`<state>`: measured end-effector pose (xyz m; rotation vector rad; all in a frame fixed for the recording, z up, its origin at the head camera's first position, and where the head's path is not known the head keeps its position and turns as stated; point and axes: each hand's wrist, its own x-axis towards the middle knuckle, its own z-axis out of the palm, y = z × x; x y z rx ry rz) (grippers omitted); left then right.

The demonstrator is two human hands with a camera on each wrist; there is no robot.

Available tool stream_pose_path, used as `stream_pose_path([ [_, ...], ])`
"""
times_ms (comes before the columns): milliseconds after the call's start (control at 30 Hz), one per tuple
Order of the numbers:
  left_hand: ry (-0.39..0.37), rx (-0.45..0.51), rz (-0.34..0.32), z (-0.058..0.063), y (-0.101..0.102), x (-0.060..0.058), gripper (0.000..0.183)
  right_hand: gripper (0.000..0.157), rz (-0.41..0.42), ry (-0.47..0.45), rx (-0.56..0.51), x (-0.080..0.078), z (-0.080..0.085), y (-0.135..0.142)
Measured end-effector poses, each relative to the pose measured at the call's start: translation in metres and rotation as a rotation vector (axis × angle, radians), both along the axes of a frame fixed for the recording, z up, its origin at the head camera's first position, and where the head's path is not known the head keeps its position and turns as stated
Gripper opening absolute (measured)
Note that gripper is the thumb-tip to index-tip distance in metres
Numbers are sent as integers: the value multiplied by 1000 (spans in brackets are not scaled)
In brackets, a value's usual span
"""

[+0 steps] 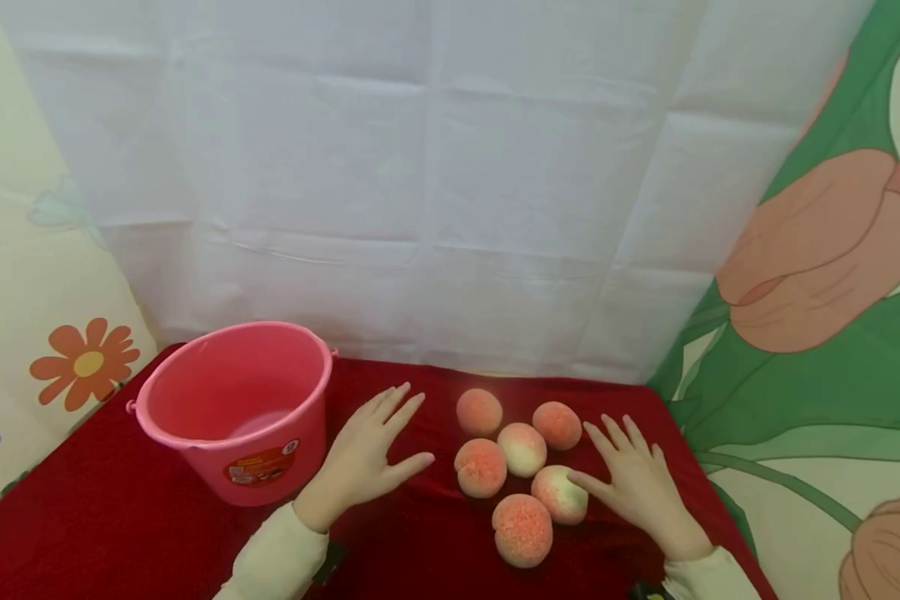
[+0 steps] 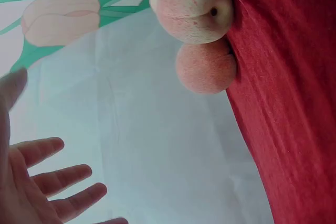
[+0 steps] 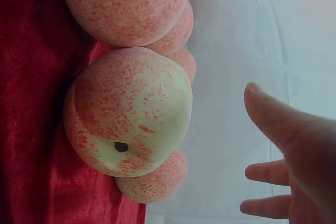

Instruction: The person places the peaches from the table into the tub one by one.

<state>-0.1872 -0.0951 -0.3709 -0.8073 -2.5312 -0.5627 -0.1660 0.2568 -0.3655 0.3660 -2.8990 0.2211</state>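
Note:
Several peaches lie in a loose cluster on a red cloth [image 1: 420,542], among them a pink one [image 1: 522,531] nearest the front and a pale green and pink one [image 1: 558,495] by the right thumb. My left hand [image 1: 367,454], fingers spread, hovers between the pink bucket [image 1: 307,442] and the peaches, holding nothing. On the other side of the cluster, my right hand [image 1: 637,483] is spread over the cloth, its thumb overlapping the pale peach in the head view. A gap shows between that thumb and the pale peach [image 3: 131,114] in the right wrist view.
The bucket stands at the left with a label on its front; its inside shows no contents. A creased white sheet [image 1: 420,183] hangs behind the cloth. Flower-patterned walls flank both sides, with a big tulip print [image 1: 810,250] at the right.

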Motion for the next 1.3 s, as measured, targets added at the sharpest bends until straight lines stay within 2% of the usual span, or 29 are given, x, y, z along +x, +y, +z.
stream_pose_path([
  [233, 111, 150, 25, -1, -15, 17, 46, 63, 49, 39, -17, 1, -1, -2],
  [400, 132, 293, -13, -2, -28, 26, 28, 55, 85, 61, -50, 1, -2, -4],
  [633, 146, 332, -9, -3, -46, 37, 24, 54, 83, 56, -67, 4, -1, -5],
  [767, 127, 371, 10, -4, -58, 44, 23, 54, 86, 37, -70, 4, 0, -6],
  [1000, 88, 455, 44, -11, -73, 49, 26, 56, 99, 29, -77, 5, 1, -6],
  [1300, -20, 572, 131, -20, -95, 62, 22, 61, 131, 15, -86, 6, -3, -5],
])
